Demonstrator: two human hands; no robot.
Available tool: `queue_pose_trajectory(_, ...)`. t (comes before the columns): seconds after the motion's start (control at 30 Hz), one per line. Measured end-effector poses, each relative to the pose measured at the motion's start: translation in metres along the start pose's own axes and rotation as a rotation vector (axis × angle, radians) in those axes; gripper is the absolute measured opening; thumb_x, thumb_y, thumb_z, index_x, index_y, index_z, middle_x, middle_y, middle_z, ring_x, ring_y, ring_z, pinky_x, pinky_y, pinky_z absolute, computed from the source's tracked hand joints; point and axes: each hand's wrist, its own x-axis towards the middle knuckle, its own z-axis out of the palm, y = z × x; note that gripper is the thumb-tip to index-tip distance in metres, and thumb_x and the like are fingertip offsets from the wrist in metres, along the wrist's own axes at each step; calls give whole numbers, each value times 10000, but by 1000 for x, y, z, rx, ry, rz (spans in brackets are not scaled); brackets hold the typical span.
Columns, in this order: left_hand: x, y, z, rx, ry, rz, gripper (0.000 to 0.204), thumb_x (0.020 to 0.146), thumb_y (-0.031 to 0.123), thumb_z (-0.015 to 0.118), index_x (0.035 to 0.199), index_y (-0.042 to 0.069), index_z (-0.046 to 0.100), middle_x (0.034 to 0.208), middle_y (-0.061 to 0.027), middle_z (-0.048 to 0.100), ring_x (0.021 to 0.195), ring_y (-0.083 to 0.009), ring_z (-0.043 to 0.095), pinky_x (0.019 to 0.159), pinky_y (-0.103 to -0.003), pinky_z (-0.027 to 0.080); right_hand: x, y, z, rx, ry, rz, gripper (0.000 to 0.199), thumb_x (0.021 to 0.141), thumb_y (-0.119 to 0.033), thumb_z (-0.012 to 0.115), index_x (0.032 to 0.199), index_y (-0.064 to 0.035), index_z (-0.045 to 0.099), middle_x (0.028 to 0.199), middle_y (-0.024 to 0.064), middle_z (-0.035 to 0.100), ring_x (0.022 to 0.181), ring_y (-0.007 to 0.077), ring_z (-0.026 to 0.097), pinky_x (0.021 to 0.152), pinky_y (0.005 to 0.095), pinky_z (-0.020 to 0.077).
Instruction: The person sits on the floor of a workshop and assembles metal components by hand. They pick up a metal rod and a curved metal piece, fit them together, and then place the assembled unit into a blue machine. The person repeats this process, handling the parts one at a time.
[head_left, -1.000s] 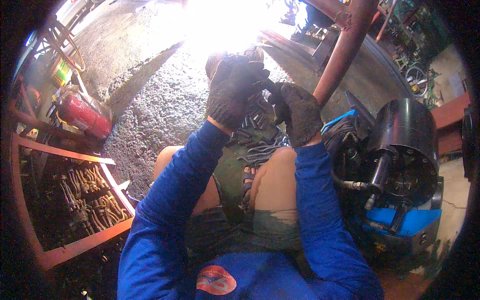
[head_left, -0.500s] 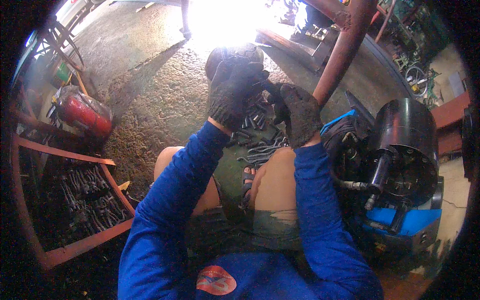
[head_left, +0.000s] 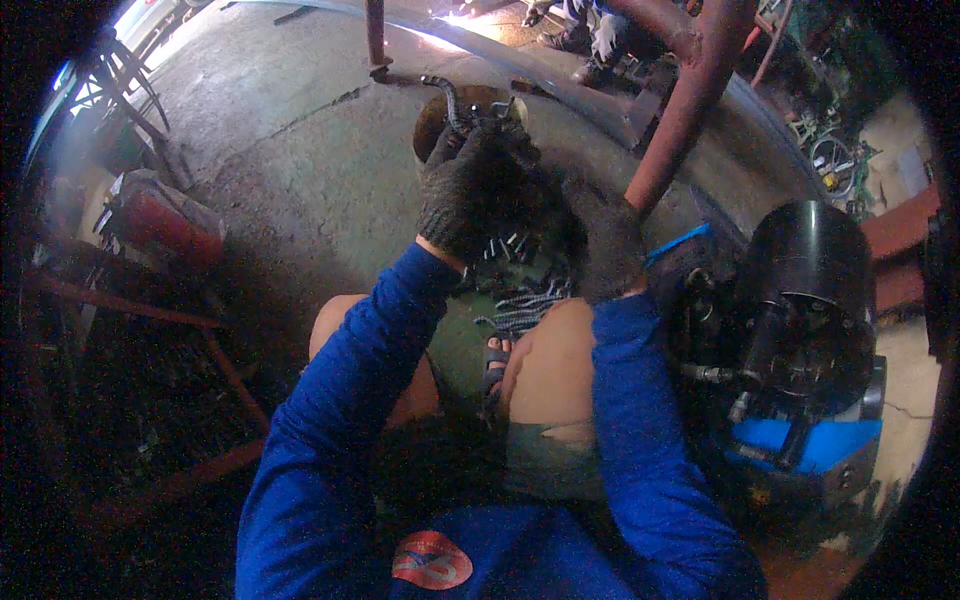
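My left hand [head_left: 462, 195], in a dark work glove, is closed round a bent ribbed steel rod [head_left: 447, 98] whose curved end sticks up past the fingers. Beneath that hand stands a round, brownish, drum-like object [head_left: 430, 130], partly covered by the glove. Close by on the right, my right hand [head_left: 608, 240], gloved too, has its fingers curled toward the left one. Deep shadow hides what those fingers grip. On the floor below the hands lie short metal pieces [head_left: 508, 246] and a pile of ribbed rods [head_left: 530, 308].
A thick red-brown pipe frame [head_left: 690, 110] slants down at the right. Beside my right arm stands a black cylindrical machine [head_left: 810, 260] with a blue base [head_left: 820, 445]. A red cylinder in plastic [head_left: 165, 228] and a metal rack [head_left: 150, 300] are at the left. Another person's glove [head_left: 604, 38] shows at the top.
The glaring white light at the top has died down to a small glow, and the scene is darker. The bent rod's end now shows above my left hand. Both hands stay nearly in place.
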Motion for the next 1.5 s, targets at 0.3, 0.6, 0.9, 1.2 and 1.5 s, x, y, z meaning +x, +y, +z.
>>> queue_pose_trajectory(0.3,-42,-9,13,980,-117,292,199,1004,146,593,1156,35,657,984,-94,697,839,-203,687,790,-329,571,-74,-5,-13,198,-169,350,287,983,-130,649,1248,-21,626,1002,64,656,863,168,654,736,321,558)
queue_pose_trajectory(0.6,-117,-26,140,574,-281,-263,213,1003,155,581,1149,10,640,1032,-82,702,924,-182,689,843,-339,564,-185,-114,-77,140,-43,568,343,973,-131,660,1300,-34,620,1059,85,679,930,191,658,803,319,557)
queue_pose_trajectory(0.9,-236,-60,220,1029,-591,-100,267,992,87,643,1254,46,612,1178,-82,669,1086,-196,644,922,-347,537,-340,-161,-163,765,336,877,361,1045,-250,578,1292,11,605,1072,101,681,914,234,668,812,367,572)
queue_pose_trajectory(1.2,-299,-86,253,632,-433,-959,291,971,47,666,1262,40,655,1105,-92,672,1000,-162,626,825,-308,524,-375,-145,-148,864,743,731,337,966,-106,663,1287,-17,614,1185,96,666,1043,232,641,868,354,551)
queue_pose_trajectory(1.5,-305,-126,247,1075,-925,-483,231,957,24,654,1183,35,698,1066,-97,701,936,-211,669,799,-348,533,-431,-95,-139,737,716,498,345,969,-46,671,1310,-38,621,1261,118,646,1166,262,610,996,373,530)
